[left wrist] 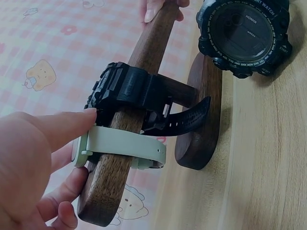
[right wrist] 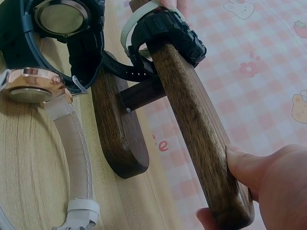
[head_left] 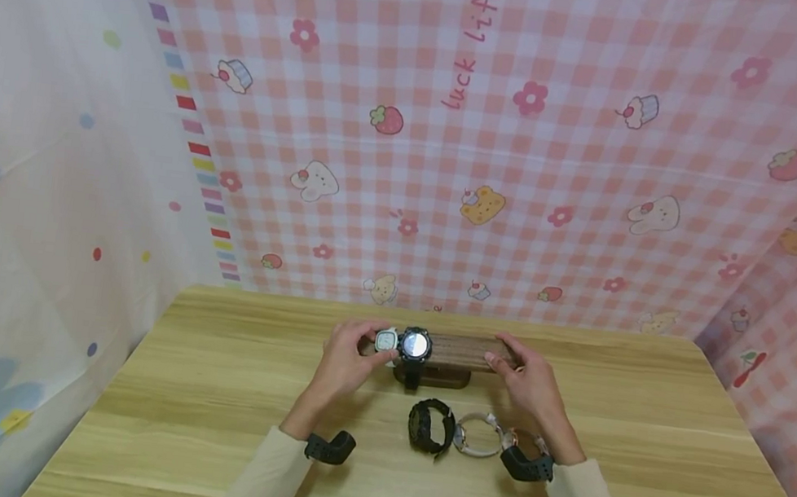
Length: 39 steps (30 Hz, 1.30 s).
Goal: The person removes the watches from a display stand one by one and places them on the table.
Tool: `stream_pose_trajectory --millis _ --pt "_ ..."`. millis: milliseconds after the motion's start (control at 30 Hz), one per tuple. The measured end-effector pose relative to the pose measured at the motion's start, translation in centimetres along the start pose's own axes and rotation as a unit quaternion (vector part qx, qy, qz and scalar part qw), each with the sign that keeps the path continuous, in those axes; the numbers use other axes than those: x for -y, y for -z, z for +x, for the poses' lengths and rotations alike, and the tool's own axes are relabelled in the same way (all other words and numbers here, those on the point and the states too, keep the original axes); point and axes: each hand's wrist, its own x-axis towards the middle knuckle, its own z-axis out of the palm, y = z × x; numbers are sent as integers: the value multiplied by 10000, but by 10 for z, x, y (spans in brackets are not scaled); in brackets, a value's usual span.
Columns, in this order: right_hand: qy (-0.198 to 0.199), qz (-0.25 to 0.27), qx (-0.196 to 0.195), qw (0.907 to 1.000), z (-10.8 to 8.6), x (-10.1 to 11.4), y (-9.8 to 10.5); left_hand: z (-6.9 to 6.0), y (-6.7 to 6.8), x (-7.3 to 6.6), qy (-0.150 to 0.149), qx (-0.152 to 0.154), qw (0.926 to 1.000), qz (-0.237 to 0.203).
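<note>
Gripping the wooden bar (head_left: 460,352) between its fingers, the right hand (head_left: 529,380) has one end; the left hand (head_left: 347,357) pinches the pale watch (head_left: 386,341) around the other. The stand (right wrist: 129,148), on the surface (head_left: 205,390), seems stiff, smooth, best held by both ends.

The dark brown, bar-shaped wooden stand (right wrist: 194,115) is showing a smooth, streaky grain with a low sheen, and the pale yellow, flat wood-look tabletop (head_left: 218,408) is faintly gleaming. The black, round, plastic-looking watch (head_left: 415,345) on the stand is pairing a matt case with a glossy face, while the mint, square, rubbery-strapped watch (left wrist: 122,142) is looking smooth and matt. The white-strapped, round, rose-gold metal watch (right wrist: 71,124) is shining, and the pink-and-white checked cloth backdrop (head_left: 423,161) is hanging matt and creased.
</note>
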Motion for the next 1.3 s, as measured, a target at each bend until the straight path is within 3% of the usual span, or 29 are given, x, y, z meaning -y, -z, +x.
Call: stream_pose_trajectory --millis 433,933,1300 --pt "-47 7 9 10000 -1 1 0 -1 10 6 52 -122 9999 77" --pt "-25 70 -8 10000 0 1 0 -3 22 19 292 -141 9986 -430" --pt "16 30 -26 10000 1 1 1 -3 23 23 431 -94 9969 -645"
